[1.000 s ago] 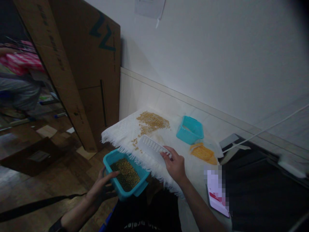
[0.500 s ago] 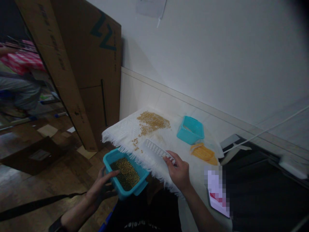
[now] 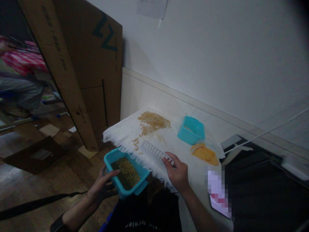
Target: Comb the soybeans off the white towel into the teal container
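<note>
My left hand (image 3: 102, 185) grips a turquoise plastic tub (image 3: 142, 180) by its near left side, the thumb over the rim. Yellow soybeans (image 3: 131, 170) and smaller green beans (image 3: 120, 179) lie in the tub, which I hold beside the table's front edge. In my right hand (image 3: 177, 170) is a white plastic piece (image 3: 152, 149) with a row of slots, held low over the white fringed cloth (image 3: 123, 130). Ahead of it, a heap of soybeans (image 3: 155, 120) is spread on the cloth, with a few loose ones trailing toward the front edge.
A second turquoise tub (image 3: 190, 132) stands at the back right, with a folded yellow cloth (image 3: 205, 154) before it. A phone-like device (image 3: 218, 196) lies farther right, near a black surface (image 3: 263, 190). A tall cardboard box (image 3: 94, 64) rises at left; a person in red check (image 3: 24, 61) is beyond.
The white slotted piece and my right hand have shifted slightly left and toward the cloth's front edge. My left hand and the tub stay about where they were.
</note>
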Demonstrator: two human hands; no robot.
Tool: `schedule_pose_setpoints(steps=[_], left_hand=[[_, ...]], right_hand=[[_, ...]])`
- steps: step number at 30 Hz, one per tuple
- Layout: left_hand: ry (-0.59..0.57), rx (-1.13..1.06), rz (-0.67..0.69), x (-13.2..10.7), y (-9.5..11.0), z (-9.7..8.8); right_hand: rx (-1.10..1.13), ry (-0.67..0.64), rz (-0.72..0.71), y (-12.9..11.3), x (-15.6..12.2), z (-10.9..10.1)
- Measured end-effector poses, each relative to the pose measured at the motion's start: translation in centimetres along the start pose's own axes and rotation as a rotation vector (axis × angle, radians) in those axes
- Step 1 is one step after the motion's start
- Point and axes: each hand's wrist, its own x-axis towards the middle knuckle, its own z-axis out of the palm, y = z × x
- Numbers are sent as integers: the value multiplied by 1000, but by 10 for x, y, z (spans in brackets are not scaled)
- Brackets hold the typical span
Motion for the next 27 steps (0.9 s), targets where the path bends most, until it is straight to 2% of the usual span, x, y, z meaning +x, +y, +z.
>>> schedule_pose_setpoints(steps=[5, 14, 19, 27], left_hand=[[-4, 2, 17, -1, 0, 0], [-1, 7, 24, -3, 4, 0], [-16, -6, 25, 0, 3, -2], [-20, -13, 39, -1, 4, -5]], right_hand=[[5, -1, 0, -3, 6, 4], [42, -41, -58, -27, 16, 6], [4, 14, -62, -20, 23, 9], [-10, -9, -64, -16, 22, 13]])
